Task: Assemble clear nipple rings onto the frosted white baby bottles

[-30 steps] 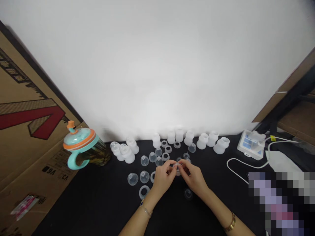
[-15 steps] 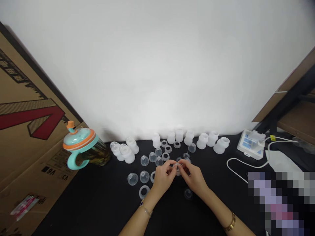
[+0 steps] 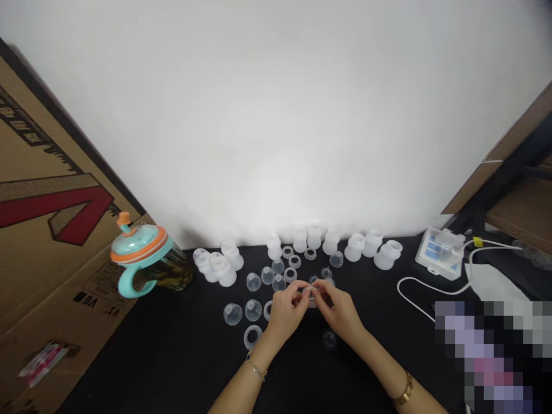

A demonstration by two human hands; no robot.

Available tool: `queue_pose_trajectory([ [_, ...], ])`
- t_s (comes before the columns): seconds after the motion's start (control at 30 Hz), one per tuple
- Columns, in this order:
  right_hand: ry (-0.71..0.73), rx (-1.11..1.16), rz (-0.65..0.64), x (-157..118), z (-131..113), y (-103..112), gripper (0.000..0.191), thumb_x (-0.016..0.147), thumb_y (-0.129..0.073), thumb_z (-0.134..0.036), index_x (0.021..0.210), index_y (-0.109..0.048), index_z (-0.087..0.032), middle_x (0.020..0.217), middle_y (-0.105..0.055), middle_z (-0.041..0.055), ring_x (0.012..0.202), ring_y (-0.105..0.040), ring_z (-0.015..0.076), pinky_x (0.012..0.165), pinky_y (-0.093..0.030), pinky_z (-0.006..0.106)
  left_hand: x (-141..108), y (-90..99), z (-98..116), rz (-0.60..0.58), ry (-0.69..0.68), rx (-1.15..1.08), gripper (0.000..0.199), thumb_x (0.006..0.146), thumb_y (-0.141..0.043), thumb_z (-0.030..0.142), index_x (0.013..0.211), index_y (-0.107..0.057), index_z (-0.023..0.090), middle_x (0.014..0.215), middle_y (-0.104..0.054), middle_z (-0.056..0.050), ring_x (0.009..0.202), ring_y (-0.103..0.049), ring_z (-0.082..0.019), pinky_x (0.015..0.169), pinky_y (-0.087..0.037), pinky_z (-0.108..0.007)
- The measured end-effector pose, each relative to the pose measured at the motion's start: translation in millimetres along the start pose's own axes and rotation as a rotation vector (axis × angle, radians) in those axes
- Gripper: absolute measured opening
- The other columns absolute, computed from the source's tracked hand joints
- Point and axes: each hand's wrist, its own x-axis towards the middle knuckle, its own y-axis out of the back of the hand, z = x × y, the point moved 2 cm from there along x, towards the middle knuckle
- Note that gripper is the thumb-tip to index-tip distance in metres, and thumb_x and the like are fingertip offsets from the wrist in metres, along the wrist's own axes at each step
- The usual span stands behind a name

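Observation:
My left hand and my right hand meet over the black table, each with thumb and forefinger pinched. Between the fingertips is a bottle nipple with a pale collar ring around it, partly covered by the fingers. Just beyond my right hand lie clear nipples. Another nipple is on the table below that hand. Left of my left hand are clear dome caps and a loose collar ring; a second ring is half hidden behind the hand.
White bottles without caps stand along the white wall, with several collar rings before them. Capped bottles stand at left. Beyond them is a turquoise-handled jug by a cardboard box. A power strip and white cable lie right.

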Motion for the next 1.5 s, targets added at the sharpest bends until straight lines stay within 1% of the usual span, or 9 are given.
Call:
queue_pose_trajectory([
  [0.13, 0.001, -0.002, 0.001, 0.2, -1.1, 0.2, 0.02, 0.097, -0.047, -0.035, 0.101, -0.061, -0.022, 0.071, -0.067, -0.0004, 0.059, -0.064, 0.0144, 0.051, -0.045, 0.021, 0.0, 0.0, 0.0, -0.001, 0.001, -0.01, 0.02, 0.092, -0.052, 0.033, 0.093, -0.066, 0.019, 0.048, -0.052, 0.006, 0.04, -0.05, -0.01, 0.042, -0.035, -0.018],
  [0.3, -0.001, 0.005, -0.005, -0.3, 0.3, -0.4, 0.02, 0.097, -0.047, -0.034, 0.103, -0.06, -0.021, 0.071, -0.067, -0.0001, 0.059, -0.064, 0.0143, 0.05, -0.045, 0.021, 0.2, -0.1, 0.1, 0.001, 0.0, -0.008, 0.02, 0.092, -0.051, 0.033, 0.093, -0.066, 0.019, 0.049, -0.054, 0.006, 0.04, -0.05, -0.009, 0.042, -0.035, -0.018],
  [0.5, 0.009, -0.005, -0.002, -0.6, 2.4, -0.9, 0.02, 0.097, -0.046, -0.035, 0.104, -0.06, -0.022, 0.072, -0.067, -0.0002, 0.059, -0.064, 0.0147, 0.053, -0.046, 0.022, 0.6, 0.8, 2.4, 0.002, 0.002, -0.007, 0.02, 0.092, -0.052, 0.033, 0.092, -0.066, 0.019, 0.048, -0.053, 0.006, 0.039, -0.051, -0.01, 0.042, -0.034, -0.018],
  [0.7, -0.005, 0.003, 0.001, -0.3, 1.5, -0.7, 0.021, 0.097, -0.046, -0.037, 0.102, -0.06, -0.022, 0.071, -0.067, 0.0002, 0.058, -0.064, 0.0149, 0.048, -0.044, 0.021, 0.4, 0.9, 2.6, 0.0, -0.002, -0.01, 0.02, 0.092, -0.052, 0.033, 0.092, -0.066, 0.019, 0.048, -0.053, 0.006, 0.039, -0.05, -0.009, 0.042, -0.035, -0.018],
  [1.17, 0.018, -0.016, 0.014, -0.3, 1.7, -0.7, 0.02, 0.096, -0.047, -0.035, 0.102, -0.061, -0.022, 0.07, -0.068, -0.0005, 0.058, -0.065, 0.0147, 0.053, -0.048, 0.022, 0.5, 0.0, -1.1, -0.01, 0.003, -0.005, 0.021, 0.092, -0.051, 0.035, 0.093, -0.066, 0.019, 0.05, -0.056, 0.005, 0.04, -0.052, -0.01, 0.043, -0.036, -0.019],
  [1.33, 0.003, -0.016, 0.007, -0.4, 1.1, -0.7, 0.02, 0.097, -0.047, -0.036, 0.102, -0.061, -0.022, 0.07, -0.067, -0.0002, 0.058, -0.065, 0.0149, 0.048, -0.045, 0.021, 0.5, 0.1, -0.3, -0.012, 0.008, 0.009, 0.021, 0.092, -0.051, 0.034, 0.094, -0.066, 0.019, 0.05, -0.056, 0.005, 0.04, -0.051, -0.01, 0.043, -0.036, -0.019],
  [1.5, -0.006, -0.008, -0.007, -0.6, 1.6, -1.0, 0.019, 0.096, -0.048, -0.034, 0.102, -0.061, -0.022, 0.07, -0.066, -0.0006, 0.059, -0.064, 0.0147, 0.048, -0.044, 0.021, 0.5, -0.2, -0.3, -0.007, 0.005, 0.001, 0.019, 0.092, -0.052, 0.033, 0.093, -0.066, 0.019, 0.049, -0.055, 0.006, 0.04, -0.051, -0.01, 0.043, -0.036, -0.019],
])
